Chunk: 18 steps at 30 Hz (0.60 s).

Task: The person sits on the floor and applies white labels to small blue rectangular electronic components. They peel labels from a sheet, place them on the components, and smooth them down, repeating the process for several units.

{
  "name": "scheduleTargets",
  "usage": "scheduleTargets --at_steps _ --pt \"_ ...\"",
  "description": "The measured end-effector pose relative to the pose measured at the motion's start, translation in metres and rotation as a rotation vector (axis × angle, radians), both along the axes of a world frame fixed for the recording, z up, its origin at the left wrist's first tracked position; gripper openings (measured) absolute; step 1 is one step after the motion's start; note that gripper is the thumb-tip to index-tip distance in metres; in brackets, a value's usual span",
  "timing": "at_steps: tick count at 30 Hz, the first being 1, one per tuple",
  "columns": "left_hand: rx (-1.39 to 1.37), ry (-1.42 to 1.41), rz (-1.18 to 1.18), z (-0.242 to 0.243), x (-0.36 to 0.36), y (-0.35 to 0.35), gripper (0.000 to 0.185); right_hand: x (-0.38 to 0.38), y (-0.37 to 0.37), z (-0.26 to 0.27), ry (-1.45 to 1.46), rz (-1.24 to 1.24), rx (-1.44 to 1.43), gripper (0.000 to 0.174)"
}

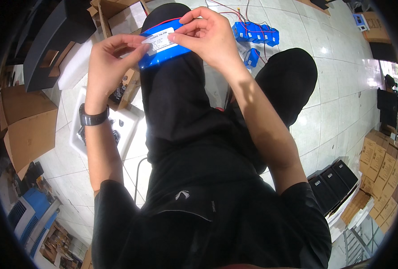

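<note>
A blue shrink-wrapped battery pack (165,59) rests across my raised left knee, a red wire running along its far edge. Over its face is a white printed sticker label (158,41). My left hand (116,55) pinches the label's left end between thumb and fingers. At the other end, the thumb and a finger of my right hand (207,37) hold the label's right edge, and its index fingertip is near the pack's top edge. Whether the label is stuck down underneath cannot be seen.
Several blue battery packs (256,33) with wires stand in a row on the tiled floor, and one more blue pack (252,58) lies nearer. A white foam tray (131,124) with small parts sits left. Cardboard boxes (31,124) and a black case (333,185) flank me.
</note>
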<state>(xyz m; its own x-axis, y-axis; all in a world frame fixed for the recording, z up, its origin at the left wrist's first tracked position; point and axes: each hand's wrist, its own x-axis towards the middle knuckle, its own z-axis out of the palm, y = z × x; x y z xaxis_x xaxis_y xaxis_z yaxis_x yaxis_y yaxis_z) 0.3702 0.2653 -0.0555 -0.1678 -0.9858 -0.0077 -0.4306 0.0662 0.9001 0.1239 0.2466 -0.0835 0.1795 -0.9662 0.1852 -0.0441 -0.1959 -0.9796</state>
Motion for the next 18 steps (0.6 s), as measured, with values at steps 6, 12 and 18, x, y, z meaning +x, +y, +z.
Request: scheduleTargets --at_steps 6,12,18 --pt "-0.007 -0.024 -0.028 -0.0003 0.0016 -0.0032 0.022 -0.0006 -0.0024 -0.0026 0.033 0.016 -0.023 0.034" --pt "-0.02 -0.025 -0.031 -0.0003 0.0011 -0.0038 0.023 -0.0026 -0.0038 -0.0047 0.059 0.022 -0.029 0.034" --pt "0.015 -0.015 -0.038 0.0015 0.0018 -0.0039 0.023 -0.0018 -0.0061 -0.0082 0.055 -0.007 -0.072 0.034"
